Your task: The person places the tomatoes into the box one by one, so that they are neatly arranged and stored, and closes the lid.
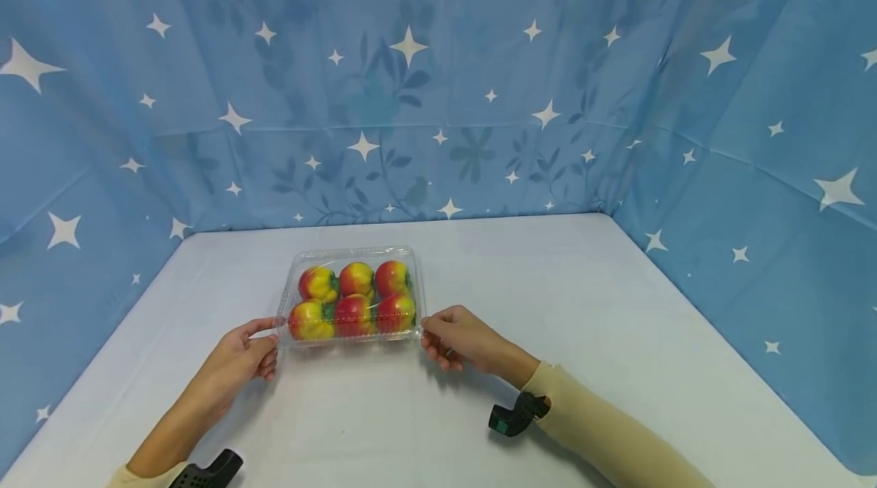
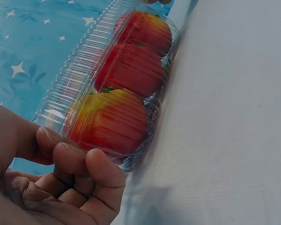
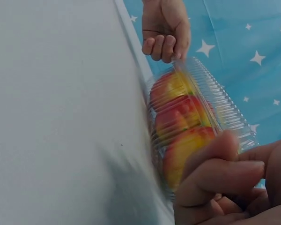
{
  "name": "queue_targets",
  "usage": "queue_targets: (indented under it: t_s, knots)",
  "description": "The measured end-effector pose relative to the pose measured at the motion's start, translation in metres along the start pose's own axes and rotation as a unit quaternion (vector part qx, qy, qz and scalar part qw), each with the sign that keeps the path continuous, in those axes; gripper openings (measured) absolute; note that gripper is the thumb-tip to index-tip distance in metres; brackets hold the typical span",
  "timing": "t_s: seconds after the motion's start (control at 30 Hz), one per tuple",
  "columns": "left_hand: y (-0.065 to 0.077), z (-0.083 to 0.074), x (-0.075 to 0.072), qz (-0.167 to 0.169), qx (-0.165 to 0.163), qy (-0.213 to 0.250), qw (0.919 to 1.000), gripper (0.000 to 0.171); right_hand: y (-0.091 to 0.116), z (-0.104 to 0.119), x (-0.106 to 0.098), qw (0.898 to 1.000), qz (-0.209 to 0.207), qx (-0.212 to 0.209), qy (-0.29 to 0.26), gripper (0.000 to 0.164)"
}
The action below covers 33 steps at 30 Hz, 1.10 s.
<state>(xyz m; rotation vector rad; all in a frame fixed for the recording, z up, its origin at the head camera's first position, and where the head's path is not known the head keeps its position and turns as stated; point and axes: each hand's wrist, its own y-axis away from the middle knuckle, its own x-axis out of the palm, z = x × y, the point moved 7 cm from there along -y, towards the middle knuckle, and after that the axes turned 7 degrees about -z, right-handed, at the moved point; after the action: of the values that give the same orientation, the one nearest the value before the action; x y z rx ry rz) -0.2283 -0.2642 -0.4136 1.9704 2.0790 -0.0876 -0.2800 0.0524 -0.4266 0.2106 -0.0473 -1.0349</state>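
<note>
A clear plastic clamshell box (image 1: 354,252) sits on the white table, with two rows of red-and-yellow fruits (image 1: 355,314) inside. Its ridged transparent lid (image 2: 68,79) lies over the fruits. At the box's near left corner, my left hand (image 1: 241,355) pinches the rim between thumb and index finger, the other fingers curled below. My right hand (image 1: 460,339) pinches the near right corner in the same way. In the right wrist view, the right fingers (image 3: 215,178) cover part of the box's near end, so the exact contact there is hidden.
The white-covered table (image 1: 548,282) extends to both sides of the box and in front of it. Blue curtains (image 1: 473,77) with white stars enclose its back and sides. Each wrist wears a black camera mount (image 1: 518,413).
</note>
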Motion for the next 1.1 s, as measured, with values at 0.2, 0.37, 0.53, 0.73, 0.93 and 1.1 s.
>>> queue_targets:
  t_s: [0.2, 0.37, 0.53, 0.73, 0.93, 1.1]
  knots:
    - [0.0, -0.001, 0.0, 0.0, 0.005, -0.002, 1.0, 0.046, 0.002, -0.002, 0.0, 0.999, -0.041, -0.022, 0.019, 0.04]
    - [-0.001, 0.002, 0.0, 0.006, 0.011, -0.009, 0.9999, 0.046, 0.006, -0.003, 0.002, 0.996, -0.068, -0.037, 0.042, 0.04]
    - [0.001, 0.008, -0.001, 0.007, -0.002, -0.009, 0.9999, 0.044, 0.006, -0.006, 0.002, 0.997, -0.057, -0.04, 0.039, 0.041]
    - [0.002, 0.007, -0.002, 0.002, 0.0, -0.004, 1.0, 0.044, 0.003, -0.006, 0.003, 0.999, -0.028, -0.032, 0.004, 0.042]
    - [0.001, 0.005, -0.001, -0.014, -0.004, -0.015, 0.9998, 0.044, -0.001, -0.008, 0.001, 0.999, -0.021, -0.026, 0.004, 0.041]
    - [-0.004, 0.006, -0.007, -0.037, -0.02, -0.071, 0.9966, 0.049, -0.002, -0.001, -0.013, 0.996, -0.037, -0.045, 0.073, 0.044]
